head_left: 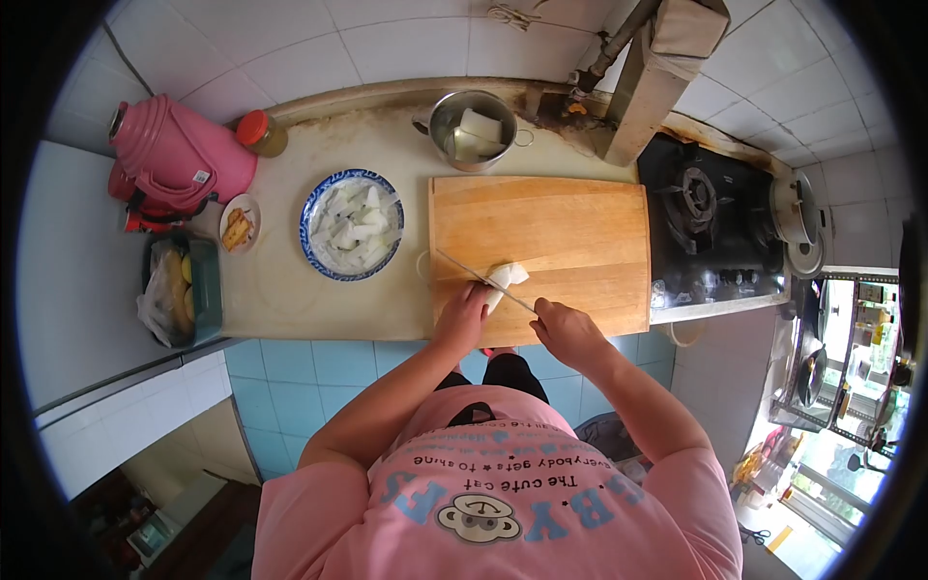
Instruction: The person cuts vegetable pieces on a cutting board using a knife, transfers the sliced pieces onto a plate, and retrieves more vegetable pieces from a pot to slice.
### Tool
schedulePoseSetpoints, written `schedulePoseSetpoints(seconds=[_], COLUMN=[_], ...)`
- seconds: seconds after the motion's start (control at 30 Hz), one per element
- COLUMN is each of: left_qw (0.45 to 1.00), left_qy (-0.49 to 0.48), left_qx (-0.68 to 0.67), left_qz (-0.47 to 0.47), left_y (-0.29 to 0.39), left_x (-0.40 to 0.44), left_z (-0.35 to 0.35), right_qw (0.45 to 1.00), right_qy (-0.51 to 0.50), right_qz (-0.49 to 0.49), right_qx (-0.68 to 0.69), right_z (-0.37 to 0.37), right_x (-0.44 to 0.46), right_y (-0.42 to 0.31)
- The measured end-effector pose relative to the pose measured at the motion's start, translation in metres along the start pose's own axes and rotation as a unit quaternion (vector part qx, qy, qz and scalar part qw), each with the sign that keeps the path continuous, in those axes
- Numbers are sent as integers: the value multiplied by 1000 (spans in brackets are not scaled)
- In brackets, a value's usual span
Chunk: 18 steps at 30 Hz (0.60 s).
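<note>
On the wooden cutting board [551,222] lies a piece of pale white vegetable [509,275], its kind not clear. My left hand [464,314] is closed on the near end of that piece and holds it against the board. With my right hand [565,333] I grip the handle of a kitchen knife [483,278]. Its blade runs up and left across the white piece, close to my left fingers. Left of the board, a blue-rimmed plate [309,246] bears many cut white pieces [356,228].
A metal pot [447,114] with large pale chunks stands behind the board. The black gas stove [715,232] adjoins the board's right side. At left are a pink thermos [184,150], a red-lidded jar [263,133], a small dish [253,208] and a green bin [205,280].
</note>
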<state>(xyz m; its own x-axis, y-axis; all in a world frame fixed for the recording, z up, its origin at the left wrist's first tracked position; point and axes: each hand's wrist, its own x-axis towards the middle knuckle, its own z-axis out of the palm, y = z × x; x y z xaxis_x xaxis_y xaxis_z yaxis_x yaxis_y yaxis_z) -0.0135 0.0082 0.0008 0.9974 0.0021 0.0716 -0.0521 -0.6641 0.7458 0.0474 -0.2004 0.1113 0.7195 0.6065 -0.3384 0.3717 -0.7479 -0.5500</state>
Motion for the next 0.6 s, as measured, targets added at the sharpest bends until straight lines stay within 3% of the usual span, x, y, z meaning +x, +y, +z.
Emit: schedulePoseSetpoints(seconds=[0.2,0.37,0.6], left_qw=[999,999,992], left_qy=[-36,-19,-73], left_qx=[4,14,68], left_qz=[-40,47,71], left_y=[2,5,-6], left_x=[1,-3,-4], left_z=[-2,-8,-4], right_qw=[999,998,999], right_qy=[26,64,40], right_qz=[-7,-7,-3], right_qx=[-24,16,13], right_z=[40,40,5], right_x=[21,15,-5], right_y=[16,19,-4])
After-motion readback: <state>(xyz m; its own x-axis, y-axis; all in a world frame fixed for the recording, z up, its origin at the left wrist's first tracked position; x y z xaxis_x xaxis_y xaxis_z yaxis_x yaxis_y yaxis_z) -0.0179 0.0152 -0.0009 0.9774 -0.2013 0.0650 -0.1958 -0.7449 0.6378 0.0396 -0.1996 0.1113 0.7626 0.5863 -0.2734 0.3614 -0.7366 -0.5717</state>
